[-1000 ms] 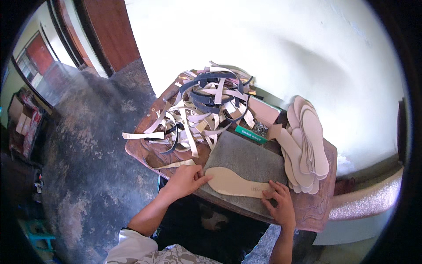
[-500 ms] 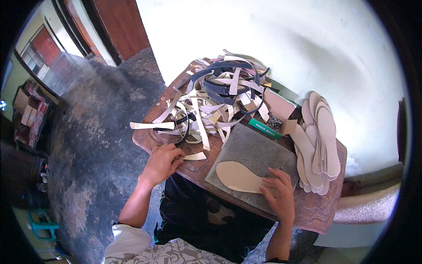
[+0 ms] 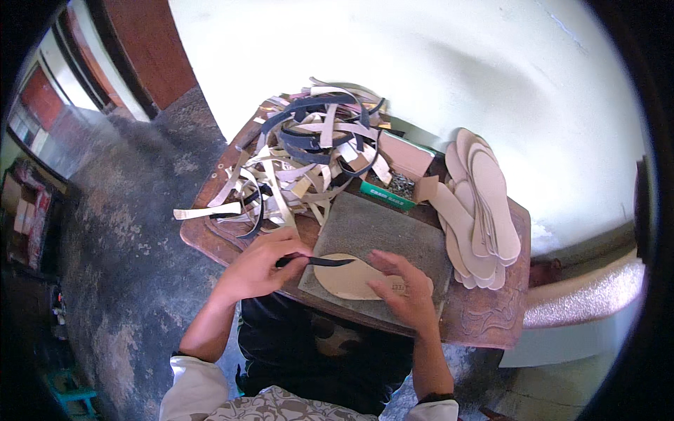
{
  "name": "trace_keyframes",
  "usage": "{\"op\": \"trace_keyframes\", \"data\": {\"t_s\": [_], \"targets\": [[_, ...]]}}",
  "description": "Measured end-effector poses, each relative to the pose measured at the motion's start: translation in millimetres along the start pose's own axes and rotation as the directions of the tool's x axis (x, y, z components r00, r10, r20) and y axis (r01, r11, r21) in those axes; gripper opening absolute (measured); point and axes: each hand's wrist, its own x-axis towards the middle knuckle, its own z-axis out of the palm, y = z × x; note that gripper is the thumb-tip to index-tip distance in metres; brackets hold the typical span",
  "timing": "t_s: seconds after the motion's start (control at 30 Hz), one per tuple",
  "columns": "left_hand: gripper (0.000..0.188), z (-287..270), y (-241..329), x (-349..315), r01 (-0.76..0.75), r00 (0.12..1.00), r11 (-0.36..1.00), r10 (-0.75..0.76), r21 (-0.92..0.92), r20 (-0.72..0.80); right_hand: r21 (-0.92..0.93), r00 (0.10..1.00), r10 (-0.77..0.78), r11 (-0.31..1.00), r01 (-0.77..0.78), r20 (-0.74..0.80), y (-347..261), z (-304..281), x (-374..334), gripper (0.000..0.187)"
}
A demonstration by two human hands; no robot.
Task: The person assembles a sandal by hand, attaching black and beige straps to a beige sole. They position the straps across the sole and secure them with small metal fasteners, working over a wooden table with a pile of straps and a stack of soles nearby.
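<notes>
**A:** Insole (image 3: 354,278) first: we see the pale, sole-shaped cutout lying flat on the grey mat (image 3: 393,235), at the near edge of the small brown table (image 3: 484,316), just in front of us.

**B:** And our hands?

**A:** In the head view, our left hand (image 3: 258,266) is closed around a thin dark blade tool (image 3: 319,261), its tip lying over the insole's left, rounded end. Our right hand (image 3: 404,291) is spread fairly wide, fingers flat on the insole's right part, pinning it to the mat.

**B:** So which step do we judge this to be?

**A:** We take it as the start of a cut or trim along the insole's edge: the piece is pinned, the blade is at its rim, and we cannot tell whether it is biting yet.

**B:** What does the next move call for?

**A:** A steady pull of the blade along the outline, we think, with the right hand pressing firmly and its fingers kept off the blade's path, which runs near them.

**B:** Anything else about?

**A:** Far and left, a tangled heap of pale and dark strips (image 3: 309,151) covers the table. Far and right, a stack of finished insoles (image 3: 481,210) lies fanned out, with a small open box (image 3: 397,184) between the heap and the stack.
</notes>
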Motion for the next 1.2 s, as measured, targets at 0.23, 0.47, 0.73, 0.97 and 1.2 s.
{"op": "trace_keyframes", "data": {"t_s": [0.23, 0.47, 0.73, 0.97, 1.2], "targets": [[0.021, 37, -2, 31, 0.011, 0.983, 0.968, 0.035, -0.252, 0.18, 0.322, 0.982, 0.164, 0.938, -0.128, -0.089, 11, -3, 7, 0.015], [0.021, 42, -11, 25, 0.257, 0.941, 0.845, -0.109, -0.468, 0.319, 0.588, 0.959, 0.172, 0.809, -0.007, -0.225, 11, -9, 19, 0.033], [0.013, 29, -12, 25, 0.353, 0.933, 0.729, -0.227, -0.586, 0.281, 0.275, 0.953, -0.022, 0.955, 0.109, -0.301, 18, -17, 29, 0.036], [0.017, 36, 18, 26, 0.354, 0.935, 0.624, -0.235, -0.697, 0.265, -0.442, 0.944, -0.273, 0.881, 0.168, -0.185, 17, -16, 29, 0.037], [0.023, 52, 38, 37, 0.332, 0.938, 0.541, -0.274, -0.773, 0.211, -0.455, 0.931, -0.29, 0.875, 0.164, -0.222, 24, -1, 28, 0.035]]}}
